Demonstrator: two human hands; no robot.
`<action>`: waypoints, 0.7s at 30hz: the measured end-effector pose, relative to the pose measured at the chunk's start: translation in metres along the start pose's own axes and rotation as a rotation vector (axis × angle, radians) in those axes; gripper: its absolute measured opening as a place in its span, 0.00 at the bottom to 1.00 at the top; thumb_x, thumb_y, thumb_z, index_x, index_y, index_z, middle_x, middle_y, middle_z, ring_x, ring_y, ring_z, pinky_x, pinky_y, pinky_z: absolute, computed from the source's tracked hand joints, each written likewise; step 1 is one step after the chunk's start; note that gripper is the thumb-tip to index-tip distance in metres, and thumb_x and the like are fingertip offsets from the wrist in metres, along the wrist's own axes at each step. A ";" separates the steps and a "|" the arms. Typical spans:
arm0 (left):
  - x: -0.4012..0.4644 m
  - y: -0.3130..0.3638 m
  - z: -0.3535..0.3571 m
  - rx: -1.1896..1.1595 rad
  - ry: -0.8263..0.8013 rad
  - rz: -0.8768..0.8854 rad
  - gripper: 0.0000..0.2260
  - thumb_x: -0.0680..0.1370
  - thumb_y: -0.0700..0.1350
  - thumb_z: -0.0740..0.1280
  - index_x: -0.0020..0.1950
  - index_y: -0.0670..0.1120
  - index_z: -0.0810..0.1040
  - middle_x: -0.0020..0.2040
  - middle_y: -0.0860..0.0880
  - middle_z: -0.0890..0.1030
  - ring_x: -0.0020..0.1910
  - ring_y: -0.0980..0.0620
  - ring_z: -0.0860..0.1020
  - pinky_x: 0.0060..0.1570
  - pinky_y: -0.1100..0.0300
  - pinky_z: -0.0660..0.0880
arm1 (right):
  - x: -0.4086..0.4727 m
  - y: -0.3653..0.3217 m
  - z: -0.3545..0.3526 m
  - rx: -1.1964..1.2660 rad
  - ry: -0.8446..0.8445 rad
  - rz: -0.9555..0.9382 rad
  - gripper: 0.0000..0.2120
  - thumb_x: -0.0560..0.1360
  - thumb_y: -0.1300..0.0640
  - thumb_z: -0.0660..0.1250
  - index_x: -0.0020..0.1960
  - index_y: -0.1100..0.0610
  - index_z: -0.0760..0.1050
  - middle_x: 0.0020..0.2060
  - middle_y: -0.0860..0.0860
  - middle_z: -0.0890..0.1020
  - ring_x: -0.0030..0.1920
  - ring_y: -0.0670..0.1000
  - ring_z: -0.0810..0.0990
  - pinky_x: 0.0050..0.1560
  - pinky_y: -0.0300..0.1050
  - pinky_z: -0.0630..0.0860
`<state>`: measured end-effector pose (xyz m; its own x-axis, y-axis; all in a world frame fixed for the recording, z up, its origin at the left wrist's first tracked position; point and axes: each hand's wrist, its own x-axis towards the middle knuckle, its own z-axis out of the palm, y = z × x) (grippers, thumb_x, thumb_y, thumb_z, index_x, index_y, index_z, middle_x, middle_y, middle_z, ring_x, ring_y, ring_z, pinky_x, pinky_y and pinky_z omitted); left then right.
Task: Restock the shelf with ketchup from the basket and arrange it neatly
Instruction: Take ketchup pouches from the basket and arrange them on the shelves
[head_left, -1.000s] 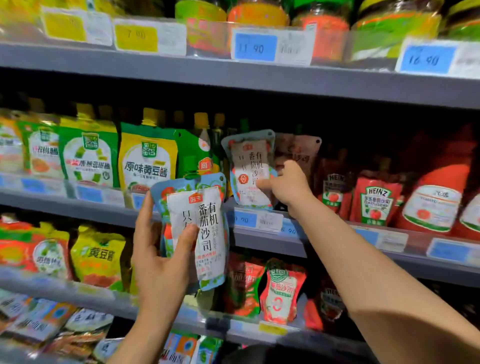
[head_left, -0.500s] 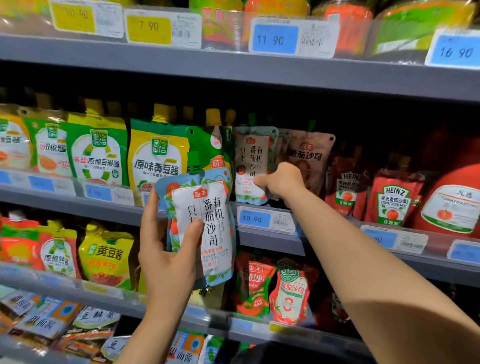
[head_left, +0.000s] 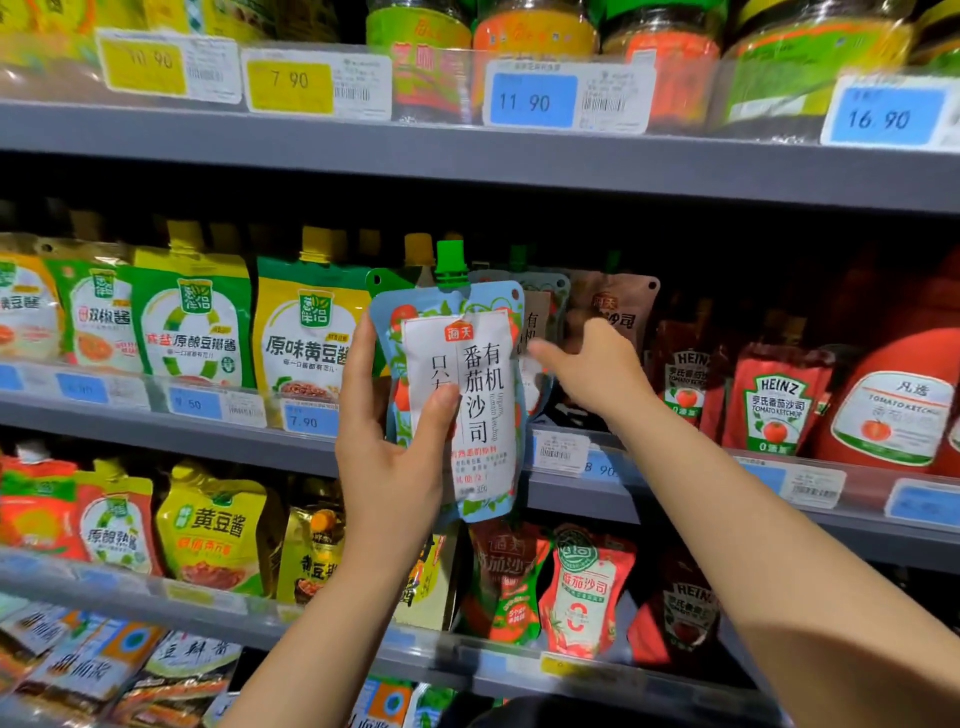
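Observation:
My left hand (head_left: 384, 467) grips a blue ketchup pouch (head_left: 467, 374) with a white label and green cap, holding it upright in front of the middle shelf (head_left: 675, 499). Behind it a matching ketchup pouch (head_left: 540, 317) stands on that shelf, mostly hidden by the held one. My right hand (head_left: 592, 369) reaches in from the right and touches that standing pouch with an outstretched finger. A darker pouch (head_left: 618, 306) of the same kind stands just behind my right hand. The basket is out of view.
Green and yellow bean-paste pouches (head_left: 192, 332) fill the middle shelf to the left. Heinz ketchup pouches (head_left: 774, 405) and a large red bottle (head_left: 893, 405) stand to the right. Jars line the top shelf (head_left: 467, 156), and more red pouches (head_left: 582, 592) sit on the shelf below.
My left hand has lifted the held pouch up and right, level with the middle shelf. My right hand has loosened its grip on the standing pouch and now only touches it.

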<state>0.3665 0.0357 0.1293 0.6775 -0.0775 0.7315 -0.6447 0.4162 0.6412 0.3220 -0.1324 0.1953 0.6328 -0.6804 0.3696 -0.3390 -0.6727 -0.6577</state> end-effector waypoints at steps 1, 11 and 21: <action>0.005 0.000 0.004 0.000 -0.005 0.017 0.29 0.75 0.43 0.69 0.69 0.64 0.60 0.69 0.63 0.66 0.69 0.56 0.70 0.64 0.58 0.72 | -0.011 0.000 -0.008 0.164 0.016 -0.075 0.18 0.75 0.43 0.65 0.53 0.56 0.69 0.41 0.49 0.77 0.41 0.50 0.76 0.37 0.45 0.72; 0.046 -0.007 0.033 0.259 -0.176 0.093 0.23 0.79 0.48 0.63 0.74 0.54 0.64 0.58 0.62 0.75 0.57 0.59 0.77 0.52 0.54 0.78 | -0.035 -0.009 -0.019 0.798 -0.130 -0.112 0.19 0.69 0.70 0.72 0.52 0.53 0.72 0.49 0.53 0.84 0.47 0.51 0.85 0.44 0.47 0.82; -0.011 -0.064 -0.025 0.887 -0.383 0.389 0.17 0.78 0.48 0.61 0.64 0.45 0.77 0.62 0.48 0.78 0.63 0.48 0.74 0.68 0.47 0.65 | -0.020 -0.001 0.021 0.422 -0.139 -0.052 0.21 0.71 0.62 0.73 0.60 0.53 0.70 0.48 0.45 0.79 0.42 0.41 0.78 0.33 0.31 0.73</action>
<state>0.4095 0.0326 0.0745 0.3095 -0.4278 0.8492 -0.9284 -0.3291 0.1726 0.3247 -0.1124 0.1746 0.7387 -0.5840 0.3366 -0.0088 -0.5076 -0.8615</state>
